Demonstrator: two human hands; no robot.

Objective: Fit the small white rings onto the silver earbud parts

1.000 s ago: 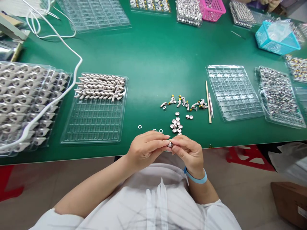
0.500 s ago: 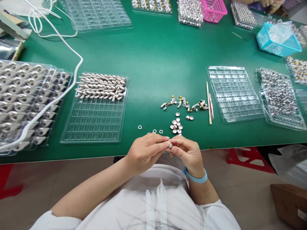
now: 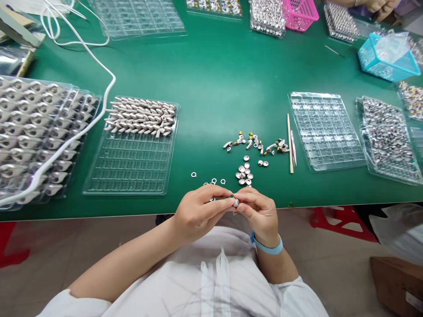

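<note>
At the table's near edge my left hand [image 3: 198, 212] and my right hand [image 3: 261, 215] meet fingertip to fingertip. Both are closed on one small round earbud cap [image 3: 235, 202], pale with a dark rim, mostly covered by the fingers. Just beyond lies a cluster of similar round caps [image 3: 243, 172], with two more caps [image 3: 263, 163] to the right. Farther off are several earbud housings [image 3: 254, 141] with yellow bits on them. Thin white rings [image 3: 214, 181] lie beyond my left hand, some partly hidden by it.
Left stands a half-filled clear tray [image 3: 132, 165] beside stacked full trays [image 3: 36, 132], crossed by a white cable [image 3: 110, 88]. Right are a wooden stick [image 3: 290, 143], tweezers [image 3: 293, 149], a clear tray [image 3: 327, 132], a filled tray [image 3: 390, 136] and a blue basket [image 3: 383, 66]. Another person's hands [image 3: 380, 6] show far right.
The camera view has shifted slightly. My hands keep the same pinch on the small cap, with only slight finger movement; more of the white rings shows beyond my left hand.
</note>
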